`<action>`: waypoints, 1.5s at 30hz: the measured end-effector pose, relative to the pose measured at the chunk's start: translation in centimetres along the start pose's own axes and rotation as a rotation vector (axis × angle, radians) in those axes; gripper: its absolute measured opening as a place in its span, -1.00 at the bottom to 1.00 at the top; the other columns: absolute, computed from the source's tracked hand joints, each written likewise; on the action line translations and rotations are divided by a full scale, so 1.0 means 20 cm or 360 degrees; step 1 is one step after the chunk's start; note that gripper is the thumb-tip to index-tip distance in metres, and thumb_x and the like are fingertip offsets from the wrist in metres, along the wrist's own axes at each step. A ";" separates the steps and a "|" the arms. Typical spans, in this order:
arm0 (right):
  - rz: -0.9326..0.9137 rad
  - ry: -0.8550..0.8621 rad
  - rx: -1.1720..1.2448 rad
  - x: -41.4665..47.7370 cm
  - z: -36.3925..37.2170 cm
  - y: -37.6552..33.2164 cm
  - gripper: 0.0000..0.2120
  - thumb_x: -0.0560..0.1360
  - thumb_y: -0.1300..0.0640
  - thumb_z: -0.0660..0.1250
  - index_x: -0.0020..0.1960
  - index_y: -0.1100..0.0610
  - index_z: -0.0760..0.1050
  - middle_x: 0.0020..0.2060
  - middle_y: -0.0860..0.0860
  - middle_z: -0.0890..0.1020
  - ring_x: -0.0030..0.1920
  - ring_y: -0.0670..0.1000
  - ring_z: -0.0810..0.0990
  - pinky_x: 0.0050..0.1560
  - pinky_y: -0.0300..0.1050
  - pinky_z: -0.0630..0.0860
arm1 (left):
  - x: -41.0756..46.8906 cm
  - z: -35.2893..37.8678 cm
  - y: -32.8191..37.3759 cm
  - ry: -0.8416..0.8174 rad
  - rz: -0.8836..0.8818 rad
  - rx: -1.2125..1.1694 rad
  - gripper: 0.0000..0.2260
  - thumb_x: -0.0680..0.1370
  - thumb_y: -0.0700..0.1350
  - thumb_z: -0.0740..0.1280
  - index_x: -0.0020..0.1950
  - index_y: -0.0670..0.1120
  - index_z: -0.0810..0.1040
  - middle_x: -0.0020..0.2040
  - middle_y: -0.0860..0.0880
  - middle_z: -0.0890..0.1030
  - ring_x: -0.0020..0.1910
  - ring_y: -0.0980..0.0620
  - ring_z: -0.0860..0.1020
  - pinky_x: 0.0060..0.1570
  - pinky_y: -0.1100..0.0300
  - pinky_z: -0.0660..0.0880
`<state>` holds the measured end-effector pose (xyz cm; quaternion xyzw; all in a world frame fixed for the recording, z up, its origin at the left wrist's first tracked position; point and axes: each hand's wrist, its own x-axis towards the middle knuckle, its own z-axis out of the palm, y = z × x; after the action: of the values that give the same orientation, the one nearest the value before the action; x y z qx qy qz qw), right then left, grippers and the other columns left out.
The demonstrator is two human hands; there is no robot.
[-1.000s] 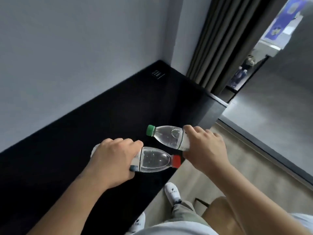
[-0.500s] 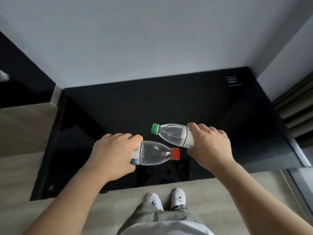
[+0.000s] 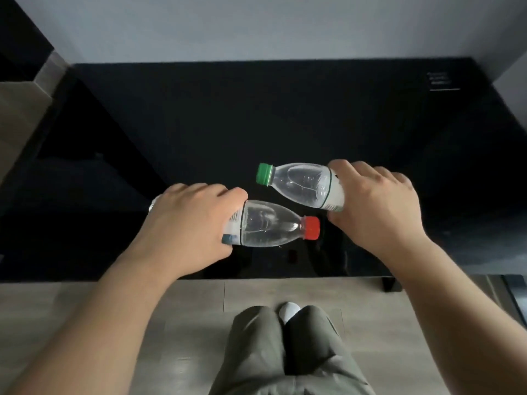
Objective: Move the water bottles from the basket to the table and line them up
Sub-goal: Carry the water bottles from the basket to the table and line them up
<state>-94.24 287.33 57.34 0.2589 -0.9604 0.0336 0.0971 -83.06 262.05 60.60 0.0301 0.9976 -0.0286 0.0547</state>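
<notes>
Holding two bottles at once, you have both hands busy above the glossy black table (image 3: 256, 115). Your left hand (image 3: 188, 223) is wrapped around the labelled body of the clear plastic water bottle with the red cap (image 3: 268, 226). This bottle lies sideways over the near part of the table, and its cap points to your right. Your right hand (image 3: 373, 206) grips the clear plastic water bottle with the green cap (image 3: 299, 183) in the same way. It is also sideways, a little farther in over the table, with its cap pointing to your left. The two necks pass close to each other but do not touch. The basket is not in view.

I judge that the main risk is a knock between them. If you turn both upright at the same moment, the red cap can hit your right hand or the green-capped bottle and spoil the placing. Each bottle must go from lying to standing. One that you set down on a tilted base can tip, roll to the near edge of the table and drop to the wooden floor (image 3: 199, 309). The table surface looks smooth and shiny, so a bottle may also slide on it. The bottles look mostly empty, so I expect they tip easily. Better to place one first, then the second beside it in the line.
</notes>
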 end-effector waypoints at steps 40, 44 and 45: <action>0.0440 0.0297 0.2197 -0.27 0.17 0.06 -0.57 0.36 0.13 0.64 0.13 -0.05 0.53 -0.05 -0.03 0.70 -0.02 0.00 0.71 0.03 -0.01 0.66 | 0.15 0.33 0.55 0.1051 -0.0326 -0.2251 -0.56 0.38 -0.20 0.61 0.13 0.11 0.54 -0.06 0.20 0.67 -0.05 0.20 0.66 -0.09 0.26 0.58; 0.0455 0.0315 0.2179 -0.27 0.22 0.08 -0.54 0.34 0.12 0.64 0.14 -0.05 0.53 -0.04 -0.05 0.70 0.00 0.00 0.70 0.05 0.02 0.66 | 0.19 0.38 0.55 0.1067 -0.0344 -0.2233 -0.55 0.36 -0.18 0.62 0.15 0.08 0.55 -0.02 0.11 0.68 0.00 0.12 0.67 0.02 0.09 0.64; 0.0451 0.0323 0.2177 -0.27 0.23 0.08 -0.54 0.34 0.11 0.64 0.15 -0.05 0.53 -0.03 -0.05 0.70 0.01 -0.01 0.70 0.06 0.01 0.66 | 0.20 0.39 0.55 0.1072 -0.0349 -0.2230 -0.55 0.36 -0.17 0.62 0.16 0.08 0.55 -0.01 0.11 0.68 0.00 0.11 0.67 0.03 0.06 0.64</action>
<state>-91.31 290.79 51.74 0.1298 -0.7344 0.6661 -0.0038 -85.39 272.78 51.76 -0.1029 0.7433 0.6128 -0.2478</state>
